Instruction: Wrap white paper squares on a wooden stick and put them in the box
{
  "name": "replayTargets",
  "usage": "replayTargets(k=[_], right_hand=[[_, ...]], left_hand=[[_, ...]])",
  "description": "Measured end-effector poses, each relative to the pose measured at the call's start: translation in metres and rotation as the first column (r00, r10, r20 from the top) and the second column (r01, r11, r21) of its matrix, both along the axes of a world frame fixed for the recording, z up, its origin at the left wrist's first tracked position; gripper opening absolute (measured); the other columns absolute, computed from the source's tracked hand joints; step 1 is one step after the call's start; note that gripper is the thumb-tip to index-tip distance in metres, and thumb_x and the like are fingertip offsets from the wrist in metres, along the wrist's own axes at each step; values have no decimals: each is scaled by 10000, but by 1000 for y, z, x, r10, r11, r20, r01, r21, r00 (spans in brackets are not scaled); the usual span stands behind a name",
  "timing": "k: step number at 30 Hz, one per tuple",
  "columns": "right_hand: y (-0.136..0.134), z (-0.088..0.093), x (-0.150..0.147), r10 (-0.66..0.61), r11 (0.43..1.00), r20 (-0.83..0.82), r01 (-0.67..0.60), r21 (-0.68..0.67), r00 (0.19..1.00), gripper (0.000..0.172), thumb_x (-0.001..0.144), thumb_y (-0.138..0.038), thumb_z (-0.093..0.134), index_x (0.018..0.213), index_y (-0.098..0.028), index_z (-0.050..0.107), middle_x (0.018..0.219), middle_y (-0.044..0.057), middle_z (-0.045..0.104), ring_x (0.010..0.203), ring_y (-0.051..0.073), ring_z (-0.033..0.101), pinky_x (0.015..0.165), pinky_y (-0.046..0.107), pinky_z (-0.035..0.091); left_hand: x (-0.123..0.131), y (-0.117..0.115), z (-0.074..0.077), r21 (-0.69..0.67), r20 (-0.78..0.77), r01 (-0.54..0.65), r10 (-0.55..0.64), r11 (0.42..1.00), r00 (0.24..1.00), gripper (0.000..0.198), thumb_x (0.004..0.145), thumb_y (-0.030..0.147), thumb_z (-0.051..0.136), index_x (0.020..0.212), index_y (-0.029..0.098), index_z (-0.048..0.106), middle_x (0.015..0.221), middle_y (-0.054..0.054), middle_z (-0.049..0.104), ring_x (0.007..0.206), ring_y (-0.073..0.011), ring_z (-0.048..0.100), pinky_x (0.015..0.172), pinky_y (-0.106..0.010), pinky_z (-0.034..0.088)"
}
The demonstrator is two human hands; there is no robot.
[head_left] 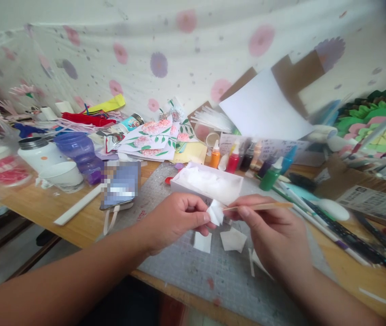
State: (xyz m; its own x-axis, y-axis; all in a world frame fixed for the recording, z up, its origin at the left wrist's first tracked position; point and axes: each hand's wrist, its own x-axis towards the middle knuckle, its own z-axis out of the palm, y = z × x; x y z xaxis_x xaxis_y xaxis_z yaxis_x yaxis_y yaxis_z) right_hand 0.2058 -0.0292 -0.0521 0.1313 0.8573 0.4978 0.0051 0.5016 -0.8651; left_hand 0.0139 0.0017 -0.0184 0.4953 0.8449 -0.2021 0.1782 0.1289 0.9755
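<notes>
Between thumb and fingers, my left hand (pixel 193 215) pinches a small white folded paper piece (pixel 216 213). My right hand (pixel 274 226) grips a thin wooden stick (pixel 267 206), whose tip end meets the right side of the paper. Both hands hover over a grey cutting mat (pixel 193 280). Below them lie a white paper square (pixel 202 242), a white paper pentagon (pixel 233 239) and a narrow white strip (pixel 251 262). Another white piece is partly hidden under my right hand. Just behind the hands stands a white box (pixel 193 188) with white fluffy material inside.
Several paint bottles, one orange (pixel 215 156) and one green (pixel 271 175), stand behind the box. A phone-like device (pixel 120 185) is at left, near a white cup (pixel 62 175) and a purple container (pixel 79 151). Brushes and a patterned ruler (pixel 335 231) lie right, beside a cardboard box (pixel 365 194).
</notes>
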Motion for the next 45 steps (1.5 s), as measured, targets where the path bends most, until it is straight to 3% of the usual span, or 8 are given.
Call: replayTargets(k=[5,14,16,20,22,31,37,45], right_hand=[[21,-7,11,-149,988,-150,142,-54,977,74,779,-241,713,728,-189,703,834,20,704,689,158,716,642,327,637],[29,2,17,-429,901,206,434,21,880,32,741,-236,723,746,-212,744,804,45,753,777,216,701,777,424,582],[18,7,15,-419,907,225,398,134,880,66,779,-211,693,807,-243,743,837,32,757,823,207,704,808,406,577],[-3,13,2,-82,970,283,12,242,956,189,804,-123,657,890,-273,733,854,8,771,889,188,724,798,336,599],[-8,11,-4,-15,970,287,-57,238,958,212,805,-108,657,917,-273,729,858,6,774,905,184,727,799,321,603],[0,6,1,-196,976,283,159,149,939,137,808,-155,664,840,-258,747,829,0,769,764,151,713,681,261,589],[28,3,13,-395,915,221,403,9,892,88,773,-216,680,714,-207,746,797,39,758,774,194,707,738,345,580],[22,3,14,-379,925,153,367,101,913,73,790,-190,666,814,-218,729,842,33,757,818,186,704,764,346,574]], left_hand=[[-4,6,-4,-17,-28,-87,86,996,996,121,737,237,669,693,129,635,726,-32,708,633,-124,620,653,-245,454],[-3,7,-7,-74,33,-130,132,989,991,146,759,249,651,695,131,593,698,-23,694,597,-110,603,637,-258,465],[-1,4,-5,-73,54,-135,140,988,989,163,766,260,654,694,131,584,687,-20,682,594,-110,597,636,-264,465],[6,-1,-1,-47,81,-131,135,990,988,212,784,302,653,690,132,568,661,-21,664,587,-116,592,621,-266,461],[9,-3,0,-29,74,-102,103,994,992,227,795,317,648,694,130,567,654,-19,657,583,-114,587,611,-259,457],[11,-2,-2,-19,13,-56,56,998,998,184,810,270,618,696,138,560,673,-13,678,586,-100,589,609,-240,441],[8,2,-5,-27,18,-105,105,994,994,189,801,254,609,666,140,540,638,-3,657,581,-103,585,610,-247,448],[9,1,-4,-41,50,-112,114,993,992,234,808,298,612,656,139,532,634,-11,649,585,-109,575,619,-259,448]])
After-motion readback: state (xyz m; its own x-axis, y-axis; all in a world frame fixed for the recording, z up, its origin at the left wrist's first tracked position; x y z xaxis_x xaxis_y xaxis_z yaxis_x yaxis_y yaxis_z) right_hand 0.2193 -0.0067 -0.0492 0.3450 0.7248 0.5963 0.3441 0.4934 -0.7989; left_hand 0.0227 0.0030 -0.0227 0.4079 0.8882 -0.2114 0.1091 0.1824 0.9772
